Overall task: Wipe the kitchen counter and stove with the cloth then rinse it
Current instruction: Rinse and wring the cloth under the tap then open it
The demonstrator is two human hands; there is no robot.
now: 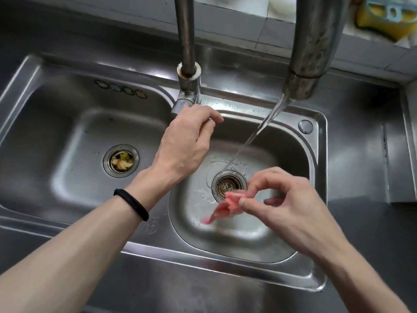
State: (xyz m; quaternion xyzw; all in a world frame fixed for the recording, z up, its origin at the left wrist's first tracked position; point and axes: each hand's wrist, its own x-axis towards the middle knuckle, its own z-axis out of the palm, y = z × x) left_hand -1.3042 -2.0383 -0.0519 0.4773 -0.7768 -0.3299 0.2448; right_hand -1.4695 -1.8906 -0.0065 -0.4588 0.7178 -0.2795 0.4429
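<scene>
I log, keyed to the sink (67,71), steel grey: cloth (222,208) over its right basin, plain pink. Counter (372,233) around it, dark grey. Tap (316,41) above it, dull silver, brown-speckled. Scraps (121,161) in its left drain, yellow. Stickers (120,89) on its back rim, pale multicoloured outlines. Sponge (381,21) beyond it, yellow. Wristband (132,206), black.

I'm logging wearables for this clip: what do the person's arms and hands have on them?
Both forearms are bare: no sleeves or gloves in view. A thin black band circles the wrist of the left hand. The right hand and wrist wear nothing.
</scene>
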